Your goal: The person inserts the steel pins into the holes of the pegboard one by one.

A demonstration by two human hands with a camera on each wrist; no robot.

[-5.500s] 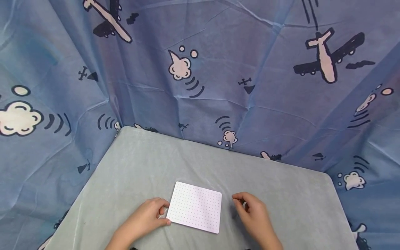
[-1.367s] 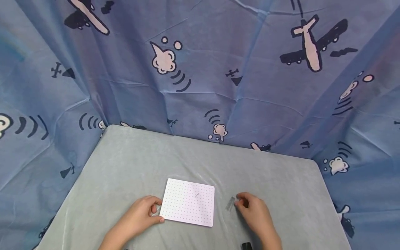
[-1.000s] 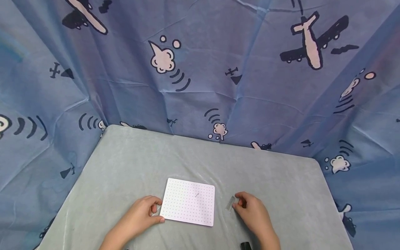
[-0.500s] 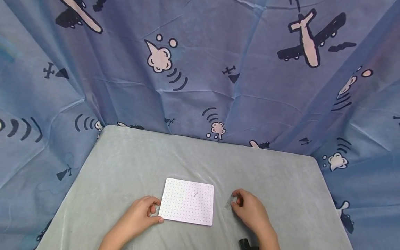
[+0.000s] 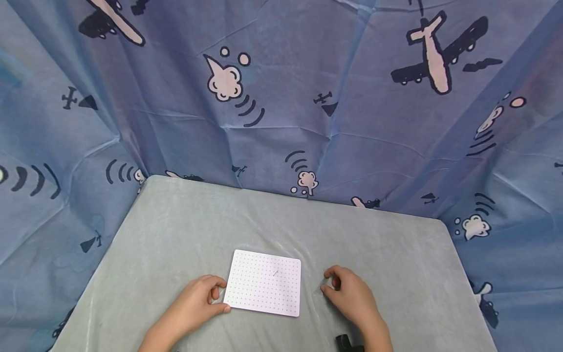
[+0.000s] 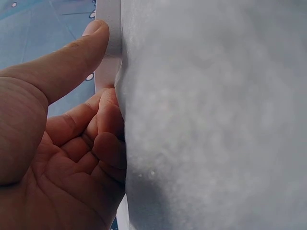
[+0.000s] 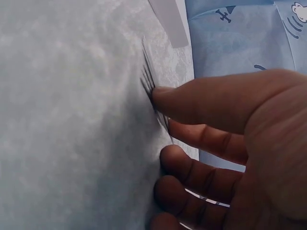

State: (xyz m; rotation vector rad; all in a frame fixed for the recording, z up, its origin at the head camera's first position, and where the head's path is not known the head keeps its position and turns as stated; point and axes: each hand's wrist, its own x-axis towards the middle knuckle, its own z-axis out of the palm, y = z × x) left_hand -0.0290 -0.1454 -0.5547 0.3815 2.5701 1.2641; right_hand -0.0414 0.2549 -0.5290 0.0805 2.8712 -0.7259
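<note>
A white board (image 5: 259, 291) dotted with a grid lies flat on the grey cloth-covered table. One short thin dark piece (image 5: 275, 273) shows on its upper right part. My left hand (image 5: 200, 300) holds the board at its lower left corner, thumb along the front and index finger at the left edge; its other fingers are curled. Right of the board, my right hand (image 5: 354, 296) pinches a small clear strip with thin dark lines between thumb and index finger. In the right wrist view the lined strip (image 7: 147, 67) sticks out past the thumb, close over the cloth.
The grey table (image 5: 228, 220) has rounded far corners. A blue curtain (image 5: 281, 112) printed with planes and clouds hangs behind it and at both sides. A black object (image 5: 345, 342) sits beside my right wrist.
A thin dark piece now shows on the board, unlike in the earliest frame. My right hand has shifted left over the lined strip and covers most of it. The left hand stays.
</note>
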